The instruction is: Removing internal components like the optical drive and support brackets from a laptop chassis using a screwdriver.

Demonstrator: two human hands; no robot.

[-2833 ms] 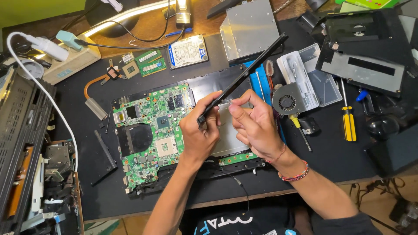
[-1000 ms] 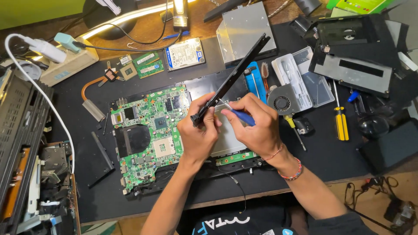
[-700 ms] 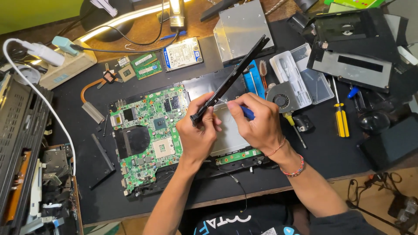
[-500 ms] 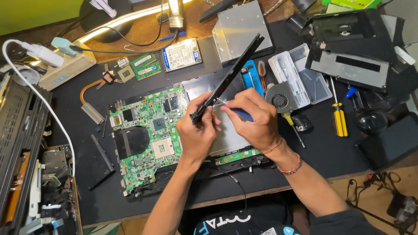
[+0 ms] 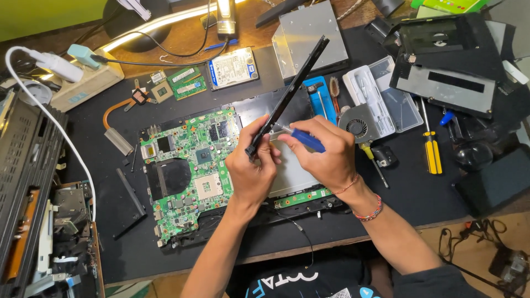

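My left hand (image 5: pixel 251 168) grips the near end of a long thin black laptop part (image 5: pixel 290 91), held tilted so it runs up and away to the right. My right hand (image 5: pixel 326 157) holds a blue-handled screwdriver (image 5: pixel 306 139) with its tip against the part near my left fingers. Both hands hover over an opened laptop base holding a green motherboard (image 5: pixel 187 165) and a silver metal plate (image 5: pixel 292 174).
On the black mat lie a hard drive (image 5: pixel 232 67), memory sticks (image 5: pixel 185 83), a silver optical drive (image 5: pixel 309 36), a cooling fan (image 5: pixel 359 124), a yellow screwdriver (image 5: pixel 432 149), a clear tool case (image 5: pixel 381 99) and a copper heat pipe (image 5: pixel 113 118). A dismantled black chassis (image 5: pixel 27 187) stands left.
My right hand took up the blue screwdriver and brought its tip to the black part; both hands and the part shifted slightly up and left.
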